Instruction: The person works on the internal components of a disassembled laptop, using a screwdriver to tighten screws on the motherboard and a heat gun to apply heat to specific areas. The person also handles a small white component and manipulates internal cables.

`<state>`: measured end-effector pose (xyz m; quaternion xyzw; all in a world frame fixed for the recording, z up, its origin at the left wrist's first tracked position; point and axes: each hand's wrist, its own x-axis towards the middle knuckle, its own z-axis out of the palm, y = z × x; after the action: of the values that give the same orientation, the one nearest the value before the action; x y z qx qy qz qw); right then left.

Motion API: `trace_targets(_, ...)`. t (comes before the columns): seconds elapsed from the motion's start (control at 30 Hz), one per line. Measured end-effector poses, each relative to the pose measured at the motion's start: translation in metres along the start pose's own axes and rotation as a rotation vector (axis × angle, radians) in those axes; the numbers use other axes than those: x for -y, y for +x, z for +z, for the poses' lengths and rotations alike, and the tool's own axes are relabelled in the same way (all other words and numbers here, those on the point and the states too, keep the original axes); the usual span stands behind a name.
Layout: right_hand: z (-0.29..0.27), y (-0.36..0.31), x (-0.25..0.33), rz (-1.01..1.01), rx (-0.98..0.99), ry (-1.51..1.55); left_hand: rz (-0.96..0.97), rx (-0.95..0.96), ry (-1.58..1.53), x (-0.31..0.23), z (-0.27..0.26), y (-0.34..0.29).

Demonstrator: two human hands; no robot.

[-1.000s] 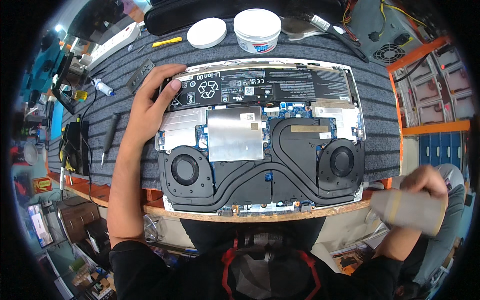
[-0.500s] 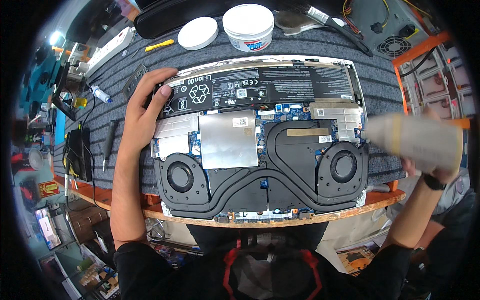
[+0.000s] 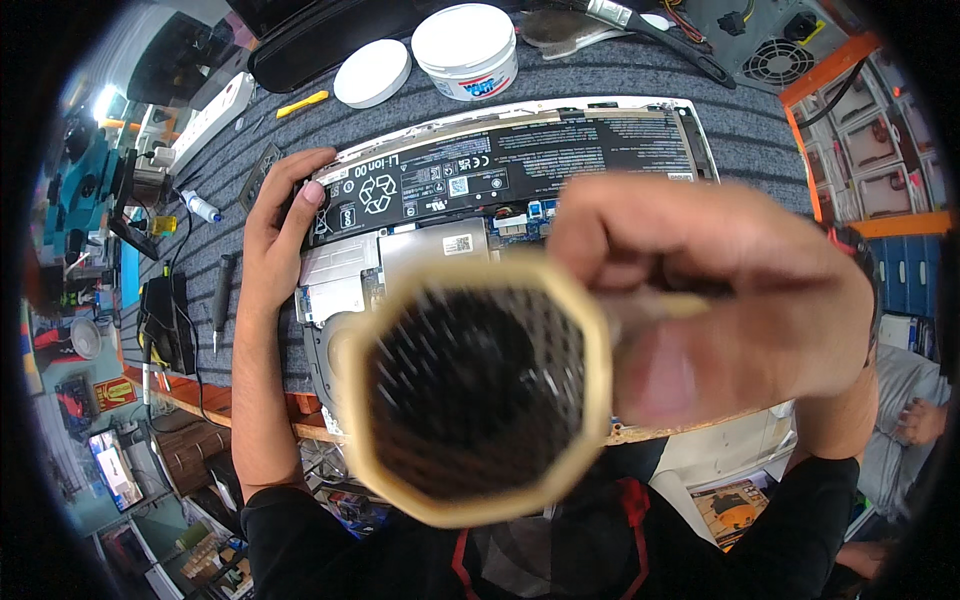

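Observation:
My right hand (image 3: 740,300) is raised close to the view, thumb and fingers closed on the side of a hollow, cup-like thing with a cream octagonal rim (image 3: 603,390). Its inside is dark, with bright streaks and a mesh-like pattern; blur hides its exact kind. Behind it lies an opened laptop (image 3: 330,270), its black battery (image 3: 430,180) toward the far side. The cup-like thing and my right hand cover most of its cooling parts. My left hand (image 3: 280,220) rests on the laptop's far left corner, thumb on top and fingers along the edge.
Beyond the laptop stand a white tub (image 3: 464,45), its lid (image 3: 372,74), a yellow pry tool (image 3: 302,104) and a brush (image 3: 660,40). A screwdriver (image 3: 222,295) and cables lie left on the grey ribbed mat (image 3: 620,85). Another person's hand (image 3: 920,420) shows at right.
My right hand has brought the cup-like thing from the right side to the middle, close to the view, its opening now showing. My left hand keeps its place on the laptop.

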<state>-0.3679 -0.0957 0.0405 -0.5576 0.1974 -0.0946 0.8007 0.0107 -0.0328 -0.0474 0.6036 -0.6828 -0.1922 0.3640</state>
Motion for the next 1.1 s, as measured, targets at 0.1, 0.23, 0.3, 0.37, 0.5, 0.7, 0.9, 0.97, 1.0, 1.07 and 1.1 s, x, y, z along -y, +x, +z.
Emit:
trace_targets(0.1, 0.005, -0.028, 0.012, 0.142, -0.016, -0.157, 0.047, 0.022, -0.01, -0.003, 0.002, 0.011)
trace_targets(0.23, -0.039, -0.068, -0.007, 0.085, 0.067, -0.254, 0.03, 0.002, 0.004, 0.004, -0.002, -0.002)
trace_targets(0.3, -0.064, -0.104, -0.014, 0.025, -0.048, -0.256, 0.032, 0.001, -0.002, 0.004, -0.003, -0.003)
trace_targets(0.37, -0.078, -0.136, -0.012, 0.01, -0.28, -0.244, 0.028, -0.003, -0.017, 0.003, -0.002, -0.002)
trace_targets(0.5, -0.091, -0.153, 0.007, -0.095, -0.599, -0.287, 0.078, -0.004, -0.034, 0.008, 0.003, 0.006)
trace_targets(0.7, -0.082, -0.101, 0.028, -0.172, -0.48, -0.422, 0.066, -0.011, -0.007, 0.009, -0.001, -0.001)
trace_targets(0.9, -0.01, -0.03, 0.044, -0.135, -0.324, -0.572, 0.093, -0.01, -0.042, 0.011, 0.0, 0.001)
trace_targets(0.97, 0.016, -0.014, 0.047, -0.104, -0.209, -0.578, 0.1, -0.014, -0.051, 0.012, -0.001, -0.001)
trace_targets(1.0, 0.028, -0.007, 0.048, -0.088, -0.152, -0.579, 0.079, -0.012, -0.065, 0.015, 0.0, -0.003)
trace_targets(1.07, 0.037, -0.003, 0.049, -0.102, -0.179, -0.601, 0.061, -0.011, -0.08, 0.019, -0.002, -0.003)
trace_targets(1.1, 0.042, -0.001, 0.05, -0.108, -0.192, -0.611, 0.06, -0.012, -0.081, 0.019, -0.002, -0.003)
